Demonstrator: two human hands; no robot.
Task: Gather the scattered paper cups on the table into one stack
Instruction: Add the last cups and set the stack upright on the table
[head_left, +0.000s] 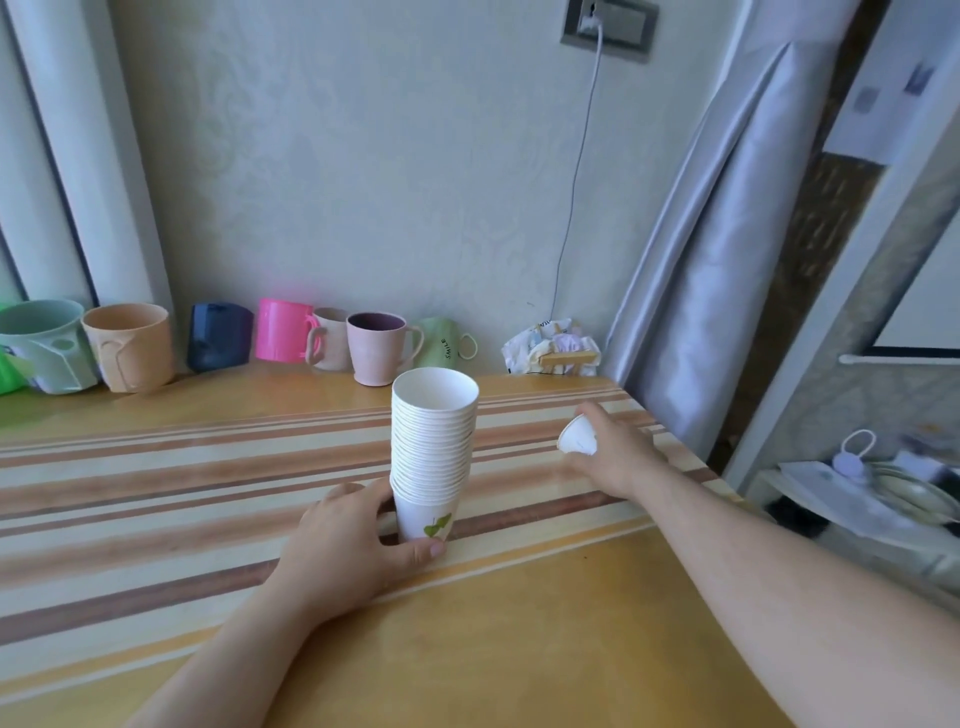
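Cups first: a tall stack of white paper cups (432, 447) stands upright near the middle of the table (545, 623), on the striped band of the tabletop, its open mouth up and a green leaf print showing on the bottom cup. Left hand (343, 540) is wrapped round the foot of that stack, thumb across the front just beside the leaf, the other fingers curled behind, so the grip is closed on the lowest cup and the stack sits on the table surface. Over by the right edge, toward the far right corner, the right hand (615, 449) has closed on a single paper cup (577, 437); that cup is tipped on its side, its rim facing left toward the stack, its base tucked into the palm. Whether it touches the tabletop or sits just clear of it, I can't tell. Stack and single cup are well apart, with bare stripes between them.

Along the far edge, against the wall, a row of mugs: a pale green mug (44, 343) at the far left corner, a peach one (130, 345), a navy one (221, 335), a bright pink mug (283, 330), a pink mug with a dark inside (375, 345), and a light green mug (441, 345) with lettering. A crumpled wrapper (553, 348) lies near the far right corner, beside the grey curtain (717, 270).
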